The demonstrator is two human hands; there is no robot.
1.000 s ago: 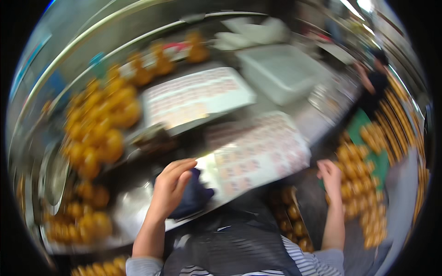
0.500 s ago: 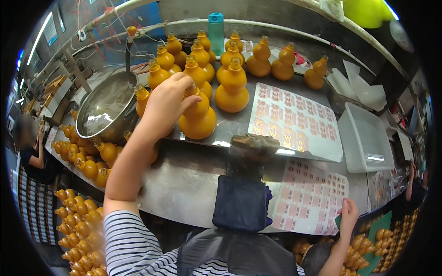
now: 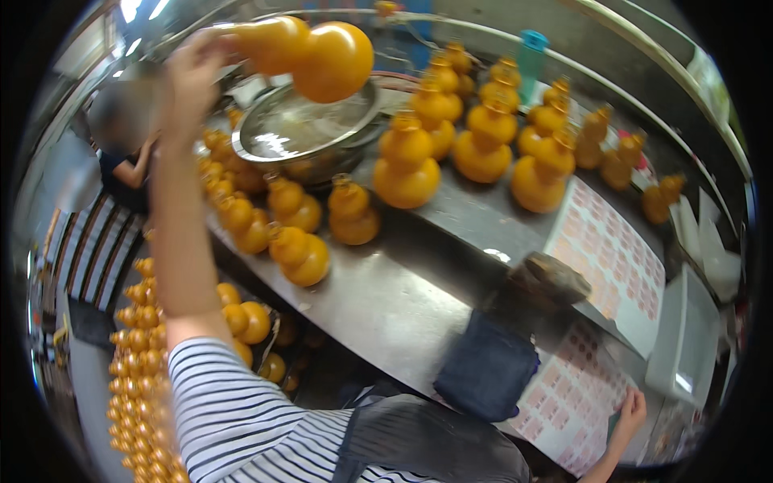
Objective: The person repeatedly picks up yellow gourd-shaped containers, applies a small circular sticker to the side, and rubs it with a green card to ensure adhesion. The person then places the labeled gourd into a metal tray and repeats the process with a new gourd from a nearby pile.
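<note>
My left hand (image 3: pixel 193 76) is raised at the upper left. It grips a yellow-orange gourd-shaped bottle (image 3: pixel 332 60) by the neck, tipped onto its side in the air above the metal bowl (image 3: pixel 241 145). My right hand (image 3: pixel 634 410) is at the lower right, by the edge of the near label sheet (image 3: pixel 555 402). Its fingers are curled together; what they pinch, if anything, is too small to make out. Similar gourd bottles (image 3: pixel 407 165) stand upright in rows on the raised metal shelf (image 3: pixel 475 221), and others (image 3: pixel 302 256) on the lower table, left of the middle.
A second label sheet (image 3: pixel 612 249) lies on the shelf beside a brown wrapped lump (image 3: pixel 551 278). A dark folded cloth (image 3: pixel 487 366) sits at the table's front. A clear plastic bin (image 3: pixel 684 338) is at right, a teal drink bottle (image 3: pixel 531 64) behind. Another person (image 3: pixel 121 165) is at far left.
My left hand has lifted a gourd bottle off the shelf and swung it up and left, tilting it sideways. The view has turned left. My right hand stays by the label sheet.
</note>
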